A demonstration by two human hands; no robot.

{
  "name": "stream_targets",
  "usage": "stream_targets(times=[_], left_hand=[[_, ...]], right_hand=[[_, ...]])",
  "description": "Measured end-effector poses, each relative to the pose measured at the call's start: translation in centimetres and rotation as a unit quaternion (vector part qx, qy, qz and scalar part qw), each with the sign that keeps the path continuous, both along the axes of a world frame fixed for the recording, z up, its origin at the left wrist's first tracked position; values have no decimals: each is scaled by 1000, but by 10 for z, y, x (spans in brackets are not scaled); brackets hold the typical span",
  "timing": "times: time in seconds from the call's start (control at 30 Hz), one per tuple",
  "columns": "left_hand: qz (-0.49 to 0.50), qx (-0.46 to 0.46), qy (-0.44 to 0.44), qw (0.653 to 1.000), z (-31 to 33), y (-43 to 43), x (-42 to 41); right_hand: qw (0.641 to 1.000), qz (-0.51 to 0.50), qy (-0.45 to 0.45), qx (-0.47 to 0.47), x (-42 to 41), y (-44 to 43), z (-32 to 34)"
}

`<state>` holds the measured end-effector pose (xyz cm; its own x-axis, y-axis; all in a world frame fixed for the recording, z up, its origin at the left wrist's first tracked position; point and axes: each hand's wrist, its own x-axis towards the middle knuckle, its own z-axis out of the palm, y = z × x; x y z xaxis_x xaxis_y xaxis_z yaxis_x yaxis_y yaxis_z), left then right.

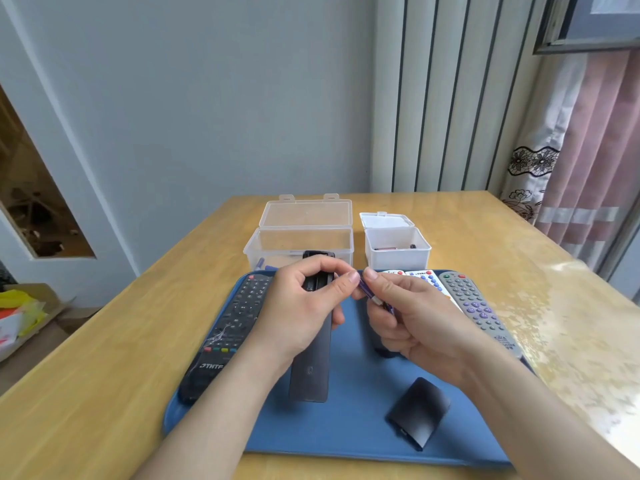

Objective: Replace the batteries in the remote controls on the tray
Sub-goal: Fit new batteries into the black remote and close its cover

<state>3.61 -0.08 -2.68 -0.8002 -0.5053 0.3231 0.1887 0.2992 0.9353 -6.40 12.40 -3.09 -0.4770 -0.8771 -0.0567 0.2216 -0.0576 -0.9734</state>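
Remotes (pixel 477 303) on tray (pixel 349 431), wooden table (pixel 485 237)

The black remote (pixel 310 368) is showing its open battery bay (pixel 317 284), a purple battery (pixel 366 291) slanting beside it above the blue tray (pixel 346 417).

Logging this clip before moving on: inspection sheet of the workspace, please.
Surface: yellow wooden table, flat blue tray on it.
Job's things: slim black remote, back open; purple battery; curved black battery cover loose on tray; black THTF remote, grey remote with purple buttons face up; large clear plastic box and small clear plastic box, both open, behind tray, batteries inside.
Clutter: nothing seen.
Hands: left hand grips slim remote; right hand pinches battery.
Cables: nothing seen.
Surroundings: pink curtain right, cardboard box on floor left.
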Motion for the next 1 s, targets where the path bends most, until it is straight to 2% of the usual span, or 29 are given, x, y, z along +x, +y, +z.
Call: stream_targets(times=[0.13, 0.2, 0.3, 0.43, 0.57, 0.73, 0.87, 1.0], left_hand=[[11, 48, 5, 999, 0, 2, -1], [11, 100, -3, 995, 1, 3, -3], [13, 129, -27, 991, 0, 0, -5], [15, 96, -40, 994, -5, 0, -6], [3, 111, -31, 993, -5, 2, -7], [-24, 129, -7, 991, -6, 4, -6], [-36, 105, 4, 994, -7, 4, -6], [-21, 98, 14, 995, -7, 6, -6]], right_hand=[[999, -23, 34, -2, 0, 0, 2], [984, -97, 144, 26, 1, -2, 1], [918, -221, 327, 41, 6, -7, -3], [853, -265, 449, 22, 22, -15, -9], [760, -318, 567, 6, 26, -20, -16], [669, -354, 654, -6, 26, -21, -17], [638, -341, 691, -12, 29, -22, -19], [647, -318, 693, -8, 29, -22, -19]])
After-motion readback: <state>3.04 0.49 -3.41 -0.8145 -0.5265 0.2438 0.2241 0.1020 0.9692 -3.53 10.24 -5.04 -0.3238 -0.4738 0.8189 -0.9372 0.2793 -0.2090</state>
